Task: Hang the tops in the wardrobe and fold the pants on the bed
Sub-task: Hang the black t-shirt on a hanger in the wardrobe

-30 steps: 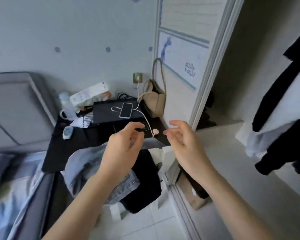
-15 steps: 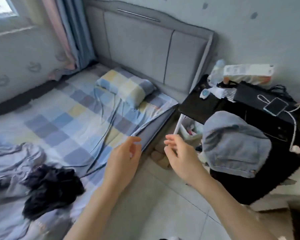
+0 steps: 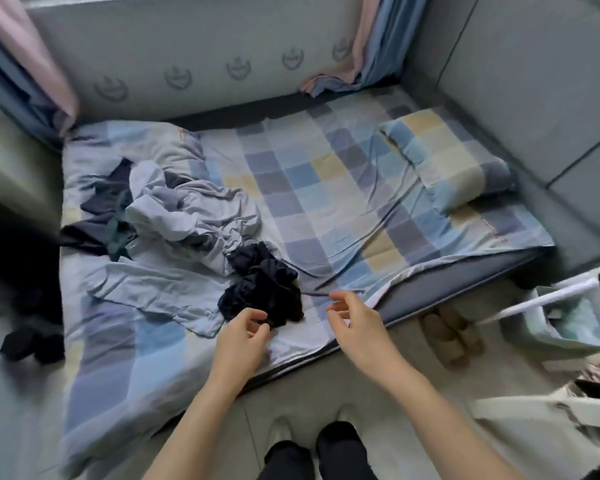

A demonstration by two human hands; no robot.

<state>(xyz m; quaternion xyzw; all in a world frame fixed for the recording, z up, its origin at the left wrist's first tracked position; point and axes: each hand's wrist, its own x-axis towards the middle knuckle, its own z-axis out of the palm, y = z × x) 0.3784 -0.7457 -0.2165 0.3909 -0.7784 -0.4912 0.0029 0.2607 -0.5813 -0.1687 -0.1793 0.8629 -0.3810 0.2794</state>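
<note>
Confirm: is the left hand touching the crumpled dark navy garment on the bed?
Cannot tell. In the head view the left hand's fingers overlap the crumpled dark navy garment's near edge, but neither contact nor gap shows plainly.

Soft, even daylight fills the room, cool and slightly grey, with no glare or blown-out patches. It seems to fall from the far side, where the curtains point(image 3: 371, 46) hang, though no window shows. Shadows are faint: a dim band under the near edge of the bed point(image 3: 326, 188) and a soft one beneath the dark garment point(image 3: 264, 289). The far left edge sinks into heavy darkness and smear. Wide-angle distortion bows the headboard point(image 3: 534, 81) and wall at the borders. Motion blur softens the whole picture; the white bars point(image 3: 551, 296) at right streak most, and fabric detail looks smudged.
</note>
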